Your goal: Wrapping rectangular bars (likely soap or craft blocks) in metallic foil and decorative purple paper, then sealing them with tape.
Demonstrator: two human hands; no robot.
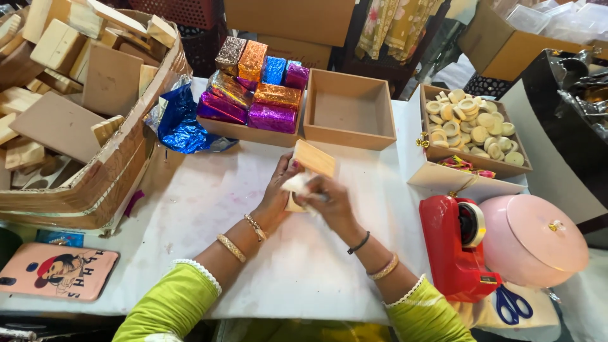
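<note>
A pale wooden block (315, 158) stands tilted at the middle of the white table (209, 209). My left hand (277, 193) grips its left side. My right hand (329, 201) presses a small white cloth or paper (296, 184) against the block's lower face. Both arms wear green sleeves and bangles. Behind the block, a shallow tray (250, 132) holds several blocks wrapped in shiny foil (272, 117), and an empty wooden box (348, 109) sits next to it.
A large cardboard box of bare wooden blocks (69, 107) fills the left. Blue foil (180, 126) lies beside it. At right are a box of round wooden discs (472, 126), a red tape dispenser (456, 244), a pink lidded container (532, 237), blue scissors (513, 304). A phone (57, 271) lies front left.
</note>
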